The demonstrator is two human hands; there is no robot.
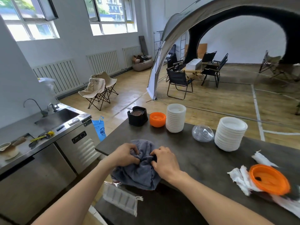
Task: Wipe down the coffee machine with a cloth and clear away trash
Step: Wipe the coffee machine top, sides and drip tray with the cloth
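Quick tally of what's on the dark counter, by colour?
Orange plastic lids: 2
White lid stacks: 2
Black square holder: 1
Clear domed lid: 1
Grey cloth: 1
White crumpled paper: 1 pile
Total: 8

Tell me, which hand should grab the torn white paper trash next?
Probably the right hand. Both hands grip the grey cloth, but the white paper scraps lie on the right of the counter; the left hand would cross over.
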